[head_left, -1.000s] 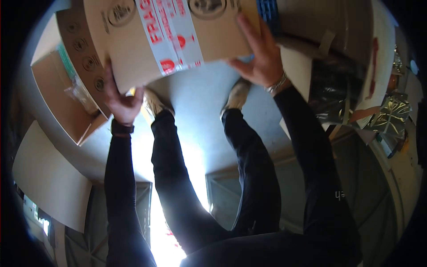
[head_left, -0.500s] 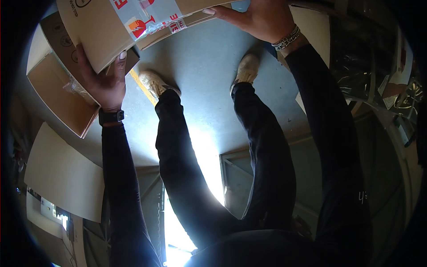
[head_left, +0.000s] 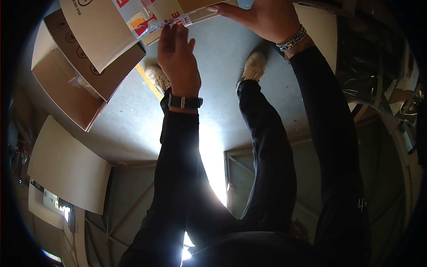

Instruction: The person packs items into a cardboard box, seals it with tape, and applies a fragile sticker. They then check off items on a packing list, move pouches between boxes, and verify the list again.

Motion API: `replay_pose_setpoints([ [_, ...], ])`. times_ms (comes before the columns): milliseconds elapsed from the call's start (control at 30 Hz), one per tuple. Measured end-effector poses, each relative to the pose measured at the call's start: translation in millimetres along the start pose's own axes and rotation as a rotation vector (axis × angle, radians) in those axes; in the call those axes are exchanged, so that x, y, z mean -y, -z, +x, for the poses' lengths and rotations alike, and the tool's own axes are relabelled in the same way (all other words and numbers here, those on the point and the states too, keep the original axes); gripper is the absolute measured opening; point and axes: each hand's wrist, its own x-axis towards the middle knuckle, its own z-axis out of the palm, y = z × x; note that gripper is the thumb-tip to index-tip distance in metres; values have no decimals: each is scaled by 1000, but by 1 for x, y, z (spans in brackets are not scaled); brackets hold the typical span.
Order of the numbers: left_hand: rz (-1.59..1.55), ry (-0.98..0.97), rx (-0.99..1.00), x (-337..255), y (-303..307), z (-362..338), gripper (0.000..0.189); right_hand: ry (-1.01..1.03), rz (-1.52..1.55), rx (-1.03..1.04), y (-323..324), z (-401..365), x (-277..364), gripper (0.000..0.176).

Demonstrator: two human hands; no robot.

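The carton (head_left: 95,35) lay just beyond the fingertips of the left hand (head_left: 179,66), spreading out to the left of them and, on the other side, reaching over to the thumb of the right hand (head_left: 271,20). Its near edge ran on a slant, rising from below and left of the left fingers toward the right thumb; which way its long axis went could not be told, since the far part was cut off. The left hand was the nearer to the printed tape (head_left: 153,15), its fingertips at the taped near edge, just beside the tape's short end (head_left: 184,20).

The left fingers were close together and reached forward, with the thumb standing apart from them; whether they pinched any tape could not be told. The right thumb lay along the carton's edge, while its other fingers were out of view (so their grip could not be told either).

Left of the left fingers, the tape carried red lettering, only bits of it legible, such as "LE", and a red broken-glass symbol. Farther left, a black round mark (head_left: 84,2) had small print by it that seemed to end in "STEP". An open carton (head_left: 66,38) behind and left of those fingers bore round dark marks too. No brand could be read.
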Motion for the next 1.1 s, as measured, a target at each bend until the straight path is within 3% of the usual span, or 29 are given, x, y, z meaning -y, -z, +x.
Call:
replay_pose_setpoints([
  [267, 65, -29, -110, -2, 1, 11, 42, 30, 4, -26, 0, 0, -1, 106],
  [467, 161, -208, -105, 7, 6, 16, 31, -25, 1, 19, 7, 3, 6, 105],
  [567, 149, -46, -44, 8, 10, 10, 36, 7, -7, -3, 1, 0, 1, 104],
  [633, -244, 194, 10, 6, 8, 7, 48, 47, -10, -39, 1, 3, 4, 103],
  [667, -244, 195, 11, 6, 9, 9, 48, 16, -27, -4, 4, 3, 6, 103],
  [733, -390, 181, 113, 5, 14, 14, 58, -22, -41, 31, 3, 1, 6, 103],
  [800, -348, 152, 79, 0, 15, 11, 60, 54, -8, -46, -2, -1, -1, 103],
  [900, -201, 28, -138, -12, 8, -3, 61, 47, -18, -37, -2, -1, -3, 104],
  [1033, -79, -94, -196, -14, -3, -14, 61, 61, -39, -56, 0, 1, 3, 103],
  [1100, -57, -161, -139, -13, -10, -17, 62, -29, -79, 27, 7, 2, 10, 103],
])
